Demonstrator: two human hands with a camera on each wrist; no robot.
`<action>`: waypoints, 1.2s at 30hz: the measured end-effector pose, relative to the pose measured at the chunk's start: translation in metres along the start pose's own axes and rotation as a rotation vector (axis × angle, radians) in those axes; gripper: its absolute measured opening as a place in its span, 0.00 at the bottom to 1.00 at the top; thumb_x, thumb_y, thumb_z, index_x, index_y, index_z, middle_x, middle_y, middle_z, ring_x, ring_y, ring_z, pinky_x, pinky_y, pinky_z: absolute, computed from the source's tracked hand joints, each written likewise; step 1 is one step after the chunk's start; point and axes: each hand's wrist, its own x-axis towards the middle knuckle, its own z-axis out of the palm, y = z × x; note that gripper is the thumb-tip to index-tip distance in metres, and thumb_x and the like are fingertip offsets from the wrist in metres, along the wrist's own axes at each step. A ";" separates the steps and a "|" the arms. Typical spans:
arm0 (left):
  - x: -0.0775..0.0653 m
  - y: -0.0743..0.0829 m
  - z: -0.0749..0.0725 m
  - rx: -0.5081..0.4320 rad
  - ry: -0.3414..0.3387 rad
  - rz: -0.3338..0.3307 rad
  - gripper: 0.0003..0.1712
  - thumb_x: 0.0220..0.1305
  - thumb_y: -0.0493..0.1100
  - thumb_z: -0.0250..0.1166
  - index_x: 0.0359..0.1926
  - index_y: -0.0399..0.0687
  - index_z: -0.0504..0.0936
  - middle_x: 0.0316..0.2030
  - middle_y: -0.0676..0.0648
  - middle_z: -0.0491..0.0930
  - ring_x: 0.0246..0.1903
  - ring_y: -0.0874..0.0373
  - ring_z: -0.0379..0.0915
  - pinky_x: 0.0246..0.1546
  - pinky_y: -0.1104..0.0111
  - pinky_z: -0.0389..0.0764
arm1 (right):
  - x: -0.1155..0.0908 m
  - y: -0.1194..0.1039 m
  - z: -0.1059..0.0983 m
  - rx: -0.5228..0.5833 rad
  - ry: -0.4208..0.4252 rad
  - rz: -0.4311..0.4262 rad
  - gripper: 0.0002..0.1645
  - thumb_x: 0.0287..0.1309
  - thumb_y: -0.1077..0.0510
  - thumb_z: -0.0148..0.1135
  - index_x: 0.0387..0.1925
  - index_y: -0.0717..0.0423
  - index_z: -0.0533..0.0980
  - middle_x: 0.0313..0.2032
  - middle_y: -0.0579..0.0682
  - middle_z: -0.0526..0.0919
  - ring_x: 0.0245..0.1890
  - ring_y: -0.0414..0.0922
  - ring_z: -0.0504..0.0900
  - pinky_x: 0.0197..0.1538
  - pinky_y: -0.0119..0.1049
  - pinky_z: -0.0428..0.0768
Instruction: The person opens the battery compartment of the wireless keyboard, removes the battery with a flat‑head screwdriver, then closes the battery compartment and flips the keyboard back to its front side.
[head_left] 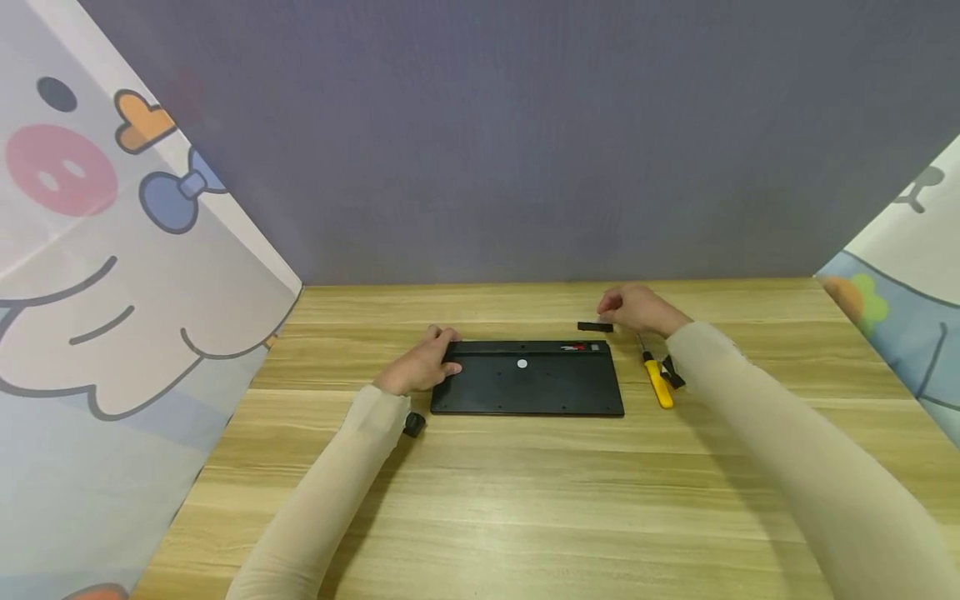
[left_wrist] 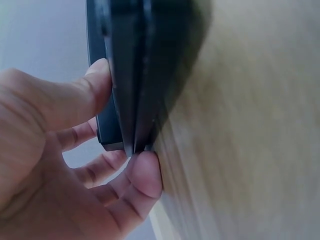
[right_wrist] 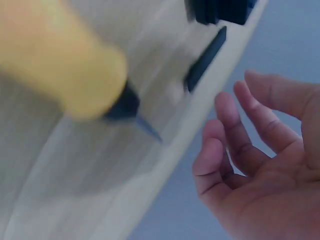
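Observation:
A black keyboard (head_left: 525,387) lies underside up on the wooden table, with a round white sticker and a small red-and-white patch near its far edge. My left hand (head_left: 420,364) grips its far left corner; in the left wrist view the thumb rests on one face of the keyboard (left_wrist: 131,80) and fingertips reach the other. Beyond the keyboard's far right corner is a small black strip (head_left: 595,327). Right beside that strip hovers my right hand (head_left: 637,308), its fingers loosely bent and holding nothing in the right wrist view, apart from the strip (right_wrist: 205,61).
A yellow-handled screwdriver (head_left: 658,382) lies to the right of the keyboard, below the right forearm, its shaft pointing away. A grey wall (head_left: 555,167) rises behind the table's far edge. A cartoon-printed cloth (head_left: 150,333) borders the left side.

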 end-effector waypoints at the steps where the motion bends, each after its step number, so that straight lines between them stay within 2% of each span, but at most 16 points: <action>1: 0.000 0.000 0.000 0.003 -0.001 0.004 0.28 0.68 0.46 0.58 0.65 0.47 0.61 0.56 0.39 0.59 0.51 0.48 0.67 0.51 0.58 0.70 | -0.005 0.001 -0.002 -0.010 0.001 -0.001 0.08 0.64 0.61 0.57 0.40 0.62 0.78 0.38 0.56 0.80 0.33 0.49 0.73 0.37 0.43 0.71; 5: 0.001 -0.002 0.001 -0.001 -0.010 0.019 0.28 0.69 0.46 0.57 0.66 0.46 0.60 0.55 0.39 0.59 0.52 0.47 0.66 0.51 0.57 0.69 | -0.028 0.003 -0.011 -0.035 -0.047 -0.004 0.09 0.64 0.59 0.58 0.39 0.62 0.77 0.35 0.56 0.79 0.30 0.48 0.74 0.35 0.42 0.72; 8: 0.000 -0.002 0.000 -0.012 -0.011 0.020 0.28 0.69 0.46 0.56 0.66 0.46 0.60 0.55 0.40 0.59 0.52 0.47 0.66 0.50 0.57 0.69 | -0.045 0.008 -0.015 -0.069 -0.132 -0.017 0.09 0.64 0.57 0.58 0.37 0.61 0.77 0.33 0.54 0.79 0.29 0.47 0.74 0.33 0.41 0.72; 10: -0.001 -0.002 0.001 -0.018 -0.014 0.015 0.28 0.69 0.46 0.56 0.66 0.47 0.60 0.55 0.41 0.59 0.52 0.48 0.67 0.50 0.58 0.70 | -0.056 0.013 -0.014 -0.087 -0.179 -0.027 0.09 0.64 0.55 0.59 0.35 0.59 0.76 0.31 0.51 0.78 0.28 0.45 0.73 0.32 0.40 0.72; 12: -0.002 -0.002 0.002 -0.023 -0.026 0.011 0.28 0.70 0.47 0.55 0.66 0.48 0.59 0.55 0.41 0.59 0.51 0.48 0.67 0.49 0.58 0.70 | -0.068 0.019 -0.010 -0.102 -0.190 -0.031 0.10 0.63 0.54 0.60 0.32 0.58 0.74 0.28 0.49 0.77 0.26 0.44 0.71 0.31 0.39 0.70; 18: -0.001 -0.002 0.004 -0.018 -0.024 0.024 0.28 0.70 0.48 0.55 0.67 0.52 0.60 0.57 0.42 0.59 0.52 0.49 0.68 0.49 0.58 0.71 | -0.100 0.026 0.011 -0.161 -0.075 0.000 0.17 0.57 0.51 0.66 0.33 0.57 0.68 0.21 0.47 0.70 0.19 0.42 0.66 0.23 0.36 0.64; 24: 0.000 -0.003 0.002 -0.008 -0.019 0.035 0.28 0.70 0.49 0.55 0.67 0.52 0.60 0.58 0.42 0.58 0.52 0.48 0.68 0.49 0.57 0.71 | -0.119 0.021 0.028 -0.196 0.006 0.016 0.15 0.59 0.55 0.62 0.40 0.58 0.67 0.15 0.46 0.67 0.12 0.40 0.63 0.17 0.34 0.59; 31: -0.002 -0.003 0.002 -0.008 -0.013 0.040 0.27 0.70 0.48 0.55 0.67 0.52 0.60 0.58 0.42 0.58 0.51 0.48 0.68 0.49 0.58 0.71 | -0.124 0.019 0.032 -0.213 0.017 0.052 0.17 0.59 0.56 0.59 0.45 0.64 0.71 0.21 0.46 0.73 0.13 0.41 0.64 0.18 0.35 0.60; 36: -0.001 -0.003 0.003 -0.008 -0.009 0.049 0.27 0.70 0.47 0.54 0.67 0.52 0.60 0.58 0.42 0.58 0.52 0.48 0.68 0.49 0.58 0.71 | -0.122 0.016 0.026 -0.196 0.072 0.053 0.19 0.57 0.57 0.59 0.45 0.69 0.74 0.30 0.54 0.80 0.19 0.44 0.70 0.22 0.38 0.67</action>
